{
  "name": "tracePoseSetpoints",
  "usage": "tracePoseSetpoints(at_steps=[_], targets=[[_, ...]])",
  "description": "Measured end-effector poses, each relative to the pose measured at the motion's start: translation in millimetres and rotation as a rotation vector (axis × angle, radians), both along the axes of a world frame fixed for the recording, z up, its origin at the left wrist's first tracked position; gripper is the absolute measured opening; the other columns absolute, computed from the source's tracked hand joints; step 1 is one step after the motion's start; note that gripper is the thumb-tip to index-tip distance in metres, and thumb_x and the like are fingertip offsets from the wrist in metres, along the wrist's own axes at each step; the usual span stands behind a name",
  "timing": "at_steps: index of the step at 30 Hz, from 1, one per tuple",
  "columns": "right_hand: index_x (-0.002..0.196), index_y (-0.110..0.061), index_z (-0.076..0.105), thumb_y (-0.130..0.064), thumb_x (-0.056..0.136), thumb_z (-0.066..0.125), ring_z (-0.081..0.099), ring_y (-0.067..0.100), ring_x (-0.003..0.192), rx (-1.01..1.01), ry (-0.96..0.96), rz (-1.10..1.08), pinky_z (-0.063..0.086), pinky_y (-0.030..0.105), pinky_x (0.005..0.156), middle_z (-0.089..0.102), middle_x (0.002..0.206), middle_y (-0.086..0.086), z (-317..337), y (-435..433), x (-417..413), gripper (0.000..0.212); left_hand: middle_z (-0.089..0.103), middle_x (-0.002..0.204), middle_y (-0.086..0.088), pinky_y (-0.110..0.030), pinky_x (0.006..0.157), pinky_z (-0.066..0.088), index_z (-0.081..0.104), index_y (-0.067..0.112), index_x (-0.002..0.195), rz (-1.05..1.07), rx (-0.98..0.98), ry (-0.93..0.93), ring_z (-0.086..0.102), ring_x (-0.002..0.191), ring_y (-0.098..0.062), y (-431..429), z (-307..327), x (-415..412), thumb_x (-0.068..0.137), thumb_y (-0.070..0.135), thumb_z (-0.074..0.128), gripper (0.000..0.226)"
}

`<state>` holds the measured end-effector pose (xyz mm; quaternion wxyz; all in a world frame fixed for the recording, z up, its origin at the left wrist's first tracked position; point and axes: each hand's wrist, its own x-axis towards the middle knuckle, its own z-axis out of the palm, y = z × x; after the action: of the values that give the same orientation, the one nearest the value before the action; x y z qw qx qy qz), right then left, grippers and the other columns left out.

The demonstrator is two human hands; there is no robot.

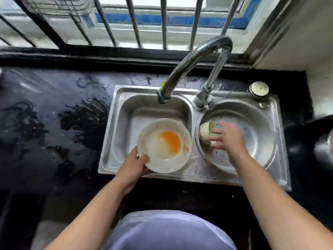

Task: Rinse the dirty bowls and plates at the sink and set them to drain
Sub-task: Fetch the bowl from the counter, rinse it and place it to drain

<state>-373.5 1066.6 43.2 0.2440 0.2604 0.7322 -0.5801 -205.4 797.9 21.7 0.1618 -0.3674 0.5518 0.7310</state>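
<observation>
Lavender shirt [169, 231]; left grip [132, 167] around near rim of plate [162, 147]; right grip [228, 138] released over bowl [205, 130].

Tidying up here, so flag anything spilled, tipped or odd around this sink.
Water lies in puddles across the black counter left of the sink. A small bowl lies tipped on its side in the right basin's perforated basket. The white dish gripped by the left hand holds orange residue, simply unrinsed.

Glossy steel sink [108, 141], wet black counter [54, 114].
</observation>
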Motion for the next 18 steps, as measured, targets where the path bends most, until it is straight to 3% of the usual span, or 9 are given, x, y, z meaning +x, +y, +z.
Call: tracePoseSetpoints(at_steps=[2, 5, 8, 9, 11, 12, 14, 16, 18], targets=[[0.115, -0.017, 0.056, -0.046, 0.097, 0.051, 0.075, 0.027, 0.075, 0.031, 0.055, 0.019, 0.059, 0.036, 0.05, 0.07, 0.107, 0.011, 0.5, 7.4, -66.2, 0.035, 0.071, 0.131, -0.015, -0.043, 0.077, 0.064, 0.057, 0.02, 0.139, 0.115, -0.002, -0.01, 0.074, 0.109, -0.033, 11.7, -3.8, -3.7, 0.089, 0.006, 0.054, 0.052], [0.11, -0.007, 0.06, -0.053, 0.088, 0.052, 0.077, 0.032, 0.066, 0.215, 0.065, 0.113, 0.06, 0.04, 0.048, 0.071, 0.101, 0.019, -6.9, 3.7, -143.0, 0.052, 0.066, 0.134, -0.014, -0.044, 0.076, 0.064, 0.051, 0.019, 0.143, 0.259, 0.02, -0.013, 0.069, 0.114, -0.037, 29.3, -3.8, -11.7, 0.097, 0.0, 0.05, 0.05], [0.112, -0.001, 0.054, -0.026, 0.1, 0.042, 0.075, 0.037, 0.072, 0.246, 0.033, 0.108, 0.058, 0.033, 0.042, 0.067, 0.094, 0.032, -19.5, 1.9, -171.6, 0.03, 0.06, 0.138, -0.011, -0.045, 0.077, 0.064, 0.049, 0.021, 0.146, 0.371, 0.061, -0.025, 0.063, 0.119, -0.038, 44.2, -5.7, -15.9, 0.098, 0.0, 0.05, 0.053], [0.111, -0.002, 0.055, -0.019, 0.102, 0.042, 0.076, 0.034, 0.076, 0.269, 0.029, 0.119, 0.059, 0.029, 0.045, 0.068, 0.092, 0.029, -22.2, 4.7, -175.3, 0.024, 0.059, 0.139, -0.012, -0.047, 0.079, 0.064, 0.049, 0.022, 0.147, 0.386, 0.074, -0.026, 0.062, 0.12, -0.038, 47.5, -7.5, -18.6, 0.098, 0.0, 0.05, 0.054], [0.089, -0.006, 0.063, -0.015, 0.102, 0.051, 0.075, 0.02, 0.078, 0.283, 0.0, 0.203, 0.057, 0.022, 0.056, 0.073, 0.084, 0.013, -25.5, 10.9, -174.8, 0.02, 0.059, 0.14, -0.012, -0.049, 0.081, 0.064, 0.051, 0.023, 0.145, 0.407, 0.092, -0.028, 0.062, 0.12, -0.039, 52.2, -10.5, -21.5, 0.095, 0.003, 0.053, 0.055], [0.082, -0.007, 0.067, -0.018, 0.102, 0.056, 0.073, 0.016, 0.078, 0.386, -0.055, 0.266, 0.054, 0.019, 0.062, 0.074, 0.081, 0.007, -23.5, 8.6, -172.6, 0.024, 0.06, 0.139, -0.012, -0.049, 0.081, 0.064, 0.053, 0.024, 0.143, 0.418, 0.096, -0.024, 0.064, 0.119, -0.039, 53.2, -11.1, -24.3, 0.093, 0.004, 0.055, 0.054], [0.09, -0.007, 0.073, -0.027, 0.099, 0.063, 0.073, 0.023, 0.087, 0.651, 0.017, 0.443, 0.051, 0.02, 0.071, 0.077, 0.092, 0.01, -23.0, 10.3, -166.5, 0.024, 0.063, 0.136, -0.011, -0.048, 0.079, 0.065, 0.058, 0.029, 0.135, 0.427, 0.104, -0.018, 0.068, 0.114, -0.037, 54.2, -11.5, -29.7, 0.088, 0.008, 0.057, 0.052], [0.101, -0.002, 0.071, -0.027, 0.098, 0.062, 0.073, 0.031, 0.086, 0.401, 0.047, 0.294, 0.053, 0.026, 0.07, 0.074, 0.101, 0.022, -30.3, 13.8, -166.7, 0.027, 0.066, 0.132, -0.009, -0.048, 0.079, 0.065, 0.061, 0.034, 0.126, 0.43, 0.108, -0.017, 0.073, 0.107, -0.035, 53.8, -13.0, -33.5, 0.087, 0.008, 0.058, 0.047], [0.105, 0.001, 0.063, -0.014, 0.1, 0.046, 0.074, 0.038, 0.079, 0.22, 0.038, 0.078, 0.061, 0.038, 0.073, 0.069, 0.107, 0.033, -32.3, 13.4, -156.7, 0.023, 0.066, 0.129, -0.009, -0.047, 0.079, 0.065, 0.062, 0.035, 0.121, 0.435, 0.115, -0.015, 0.075, 0.1, -0.032, 52.9, -13.8, -36.2, 0.087, 0.008, 0.057, 0.044]])
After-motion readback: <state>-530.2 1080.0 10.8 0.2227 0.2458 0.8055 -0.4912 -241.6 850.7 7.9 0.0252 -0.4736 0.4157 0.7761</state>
